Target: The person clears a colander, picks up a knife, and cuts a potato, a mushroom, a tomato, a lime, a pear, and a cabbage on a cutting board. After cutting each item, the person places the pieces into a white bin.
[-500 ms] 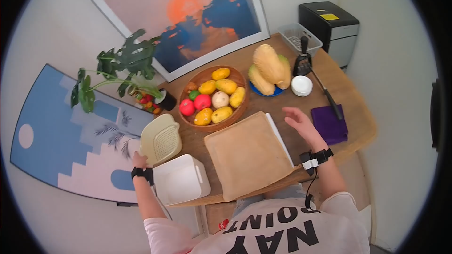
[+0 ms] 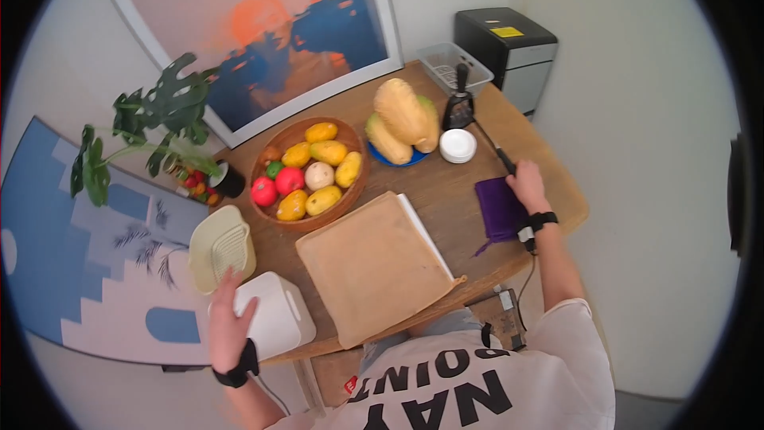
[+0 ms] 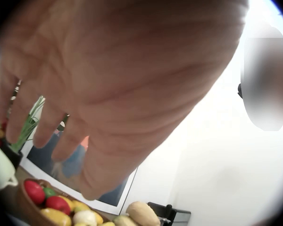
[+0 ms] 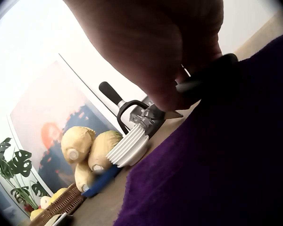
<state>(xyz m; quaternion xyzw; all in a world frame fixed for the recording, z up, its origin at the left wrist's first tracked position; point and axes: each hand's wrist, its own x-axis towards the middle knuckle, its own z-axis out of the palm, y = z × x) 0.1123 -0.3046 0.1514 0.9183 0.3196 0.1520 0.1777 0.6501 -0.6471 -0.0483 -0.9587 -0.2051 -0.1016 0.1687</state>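
On the right of the table, my right hand (image 2: 528, 185) grips the black handle (image 4: 207, 77) of a long, slim utensil. Its thin front part points away, towards the black appliance; its exact kind I cannot tell. Under that hand lies a folded purple cloth (image 2: 500, 211). My left hand (image 2: 228, 320) is raised with fingers extended and holds nothing. It overlaps the left side of a white bin (image 2: 274, 314), just in front of a cream colander (image 2: 223, 251). In the left wrist view its palm fills much of the picture.
A tan cloth (image 2: 374, 263) covers a white board (image 2: 426, 235) at centre. Behind stand a fruit basket (image 2: 362, 171), squashes (image 2: 406, 115) on a blue plate, stacked white bowls (image 2: 458, 146), a black-handled device (image 2: 459, 107), a clear basket (image 2: 469, 72) and a black appliance (image 2: 509, 44).
My right hand has moved from above the table to the utensil and taken its handle. My left hand has come off the colander and back towards me. The head view has shifted right.
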